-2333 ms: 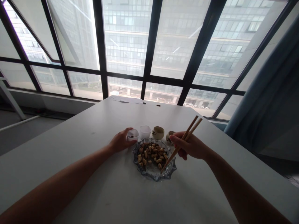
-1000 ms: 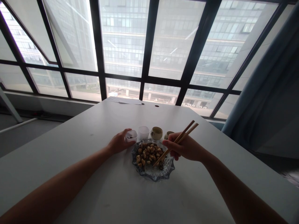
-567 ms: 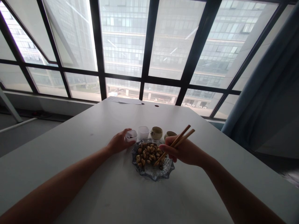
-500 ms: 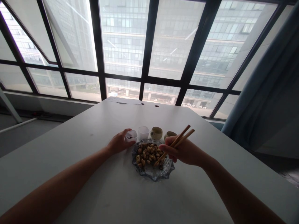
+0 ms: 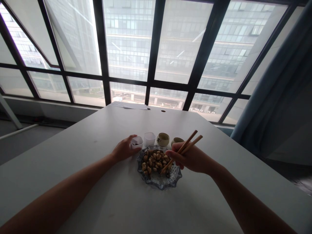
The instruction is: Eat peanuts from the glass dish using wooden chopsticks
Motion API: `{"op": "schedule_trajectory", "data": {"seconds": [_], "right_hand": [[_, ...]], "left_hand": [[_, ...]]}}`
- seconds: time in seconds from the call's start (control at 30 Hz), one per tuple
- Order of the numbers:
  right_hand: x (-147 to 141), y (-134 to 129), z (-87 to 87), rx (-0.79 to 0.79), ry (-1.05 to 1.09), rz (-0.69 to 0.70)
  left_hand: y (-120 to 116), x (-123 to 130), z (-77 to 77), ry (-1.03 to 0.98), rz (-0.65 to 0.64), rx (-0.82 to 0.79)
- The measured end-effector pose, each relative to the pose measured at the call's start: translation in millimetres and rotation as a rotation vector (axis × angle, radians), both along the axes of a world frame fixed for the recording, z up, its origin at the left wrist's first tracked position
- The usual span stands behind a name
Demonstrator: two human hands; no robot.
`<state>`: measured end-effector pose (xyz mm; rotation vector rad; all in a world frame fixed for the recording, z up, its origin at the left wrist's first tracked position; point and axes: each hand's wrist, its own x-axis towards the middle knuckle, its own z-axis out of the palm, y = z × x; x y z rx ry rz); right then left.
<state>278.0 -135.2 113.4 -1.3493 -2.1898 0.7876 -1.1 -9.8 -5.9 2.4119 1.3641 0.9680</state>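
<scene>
A pair of wooden chopsticks point(image 5: 189, 144) is gripped in my right hand point(image 5: 191, 158), with the tips down among the nuts point(image 5: 156, 159) in a scalloped glass dish point(image 5: 162, 186). Peanuts in their shells and smaller dark seeds lie heaped toward the dish's far side. On the left, my left hand point(image 5: 124, 149) has its thumb and fingers round a small white cup point(image 5: 139, 146) with a few dark bits inside. What the chopstick tips touch is too small to make out.
Beside the held cup stands another white cup point(image 5: 149, 139). To its right are a beige cup with dark writing point(image 5: 163, 139) and a second beige cup point(image 5: 175, 140), partly behind my right hand. Paper point(image 5: 131, 106) lies at the white table's point(image 5: 117, 201) far end, near the windows.
</scene>
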Motion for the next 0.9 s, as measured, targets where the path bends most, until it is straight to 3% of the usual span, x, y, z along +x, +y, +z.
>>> {"op": "schedule_trajectory", "data": {"seconds": [0.5,0.73,0.9], "right_hand": [[6,4,-1.0,0.072,0.091,0.059],[28,10,9.9,0.100,0.242,-0.176],[26,13,6.4,-0.026,0.157,-0.105]], "left_hand": [[1,0,-1.6,-0.020,0.008,0.017],[-1,0,1.0,-0.014,-0.002,0.004],[0,-1,-0.1,-0.001,0.004,0.005]]}}
